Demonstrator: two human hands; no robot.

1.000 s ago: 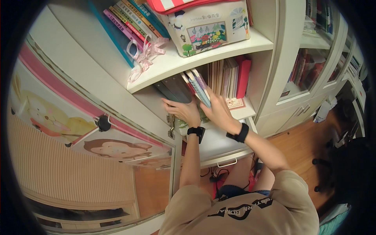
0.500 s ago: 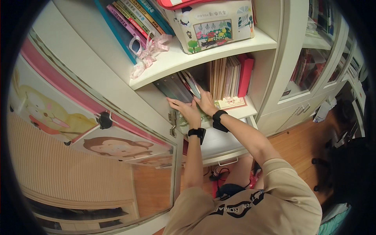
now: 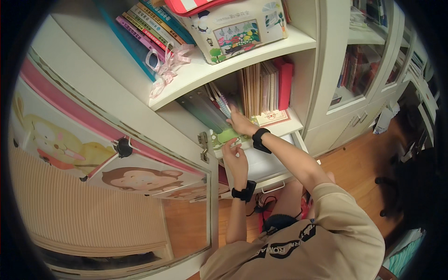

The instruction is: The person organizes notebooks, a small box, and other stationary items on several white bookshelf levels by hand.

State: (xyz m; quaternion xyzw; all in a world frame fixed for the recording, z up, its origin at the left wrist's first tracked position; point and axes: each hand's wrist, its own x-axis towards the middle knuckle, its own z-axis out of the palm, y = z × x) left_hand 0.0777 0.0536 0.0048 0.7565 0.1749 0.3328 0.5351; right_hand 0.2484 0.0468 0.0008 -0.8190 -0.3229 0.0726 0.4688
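Observation:
Several notebooks, one with a spiral-bound edge, stand leaning to the left on the lower shelf. My right hand reaches in from the right, its fingers stretched out against the near edge of the spiral notebook. Left of the notebooks stand grey-green translucent folders. My left hand is at the shelf's front edge, palm up, with its fingers loosely bent and apart. I see nothing held in it. A green patterned sheet lies on the shelf just beyond its fingertips.
Upright folders and a red binder fill the shelf's right side, above a printed card. Below, a white drawer is pulled out. An illustrated bag and books occupy the upper shelf. A glass door swings out at left.
My left hand has come away from the folders, down and back to the shelf's front edge. My right hand stays at the notebooks, which still lean left. The whole view has shifted slightly.

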